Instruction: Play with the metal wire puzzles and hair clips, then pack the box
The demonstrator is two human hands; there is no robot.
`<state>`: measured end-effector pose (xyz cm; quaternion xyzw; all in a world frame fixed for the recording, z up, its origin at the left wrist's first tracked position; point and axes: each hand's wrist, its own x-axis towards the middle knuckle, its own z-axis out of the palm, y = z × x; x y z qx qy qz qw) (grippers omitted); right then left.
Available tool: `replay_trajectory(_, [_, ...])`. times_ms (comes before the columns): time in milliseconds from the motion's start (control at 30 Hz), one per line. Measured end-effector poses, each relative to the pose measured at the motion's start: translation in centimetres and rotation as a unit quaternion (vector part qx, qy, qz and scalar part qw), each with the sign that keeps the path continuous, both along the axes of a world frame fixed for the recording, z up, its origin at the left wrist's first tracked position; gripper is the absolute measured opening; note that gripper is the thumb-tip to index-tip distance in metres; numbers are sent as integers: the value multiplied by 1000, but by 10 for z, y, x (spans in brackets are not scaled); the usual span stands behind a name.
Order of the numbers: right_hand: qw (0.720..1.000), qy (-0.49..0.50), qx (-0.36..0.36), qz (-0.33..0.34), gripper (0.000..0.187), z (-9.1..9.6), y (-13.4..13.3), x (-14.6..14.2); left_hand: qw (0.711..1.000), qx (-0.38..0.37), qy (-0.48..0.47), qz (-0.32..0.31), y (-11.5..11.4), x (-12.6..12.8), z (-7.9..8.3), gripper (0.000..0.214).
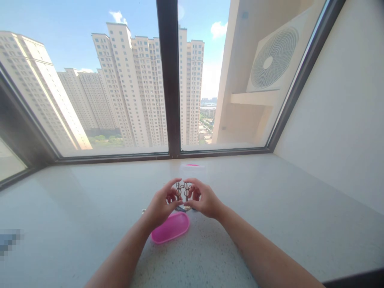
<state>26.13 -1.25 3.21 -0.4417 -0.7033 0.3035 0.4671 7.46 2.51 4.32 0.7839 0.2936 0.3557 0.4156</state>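
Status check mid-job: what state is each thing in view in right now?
Left hand: pinching the wire puzzle.
Right hand: pinching it too.
Wire puzzle: held above the sill, two pieces side by side; whether linked, cannot tell.
Pink dish: flat on the sill.
Clear box: behind the hands, too blurred to tell.
Window: shut.

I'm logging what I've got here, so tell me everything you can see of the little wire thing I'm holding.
The wire thing looks like two small dark metal wire figures side by side, each bent into loops with ear-like prongs on top. It is held upright in the air, pinched between the left hand and the right hand, near a pink oval plastic piece on the speckled sill. Whether the figures are linked is too small to tell.
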Motion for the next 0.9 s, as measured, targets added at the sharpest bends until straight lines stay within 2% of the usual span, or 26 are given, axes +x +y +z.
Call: replay_trajectory(900, [1000, -3, 9, 8, 62, -1, 1, 0, 1000, -5, 5, -3, 1, 0, -3, 58])
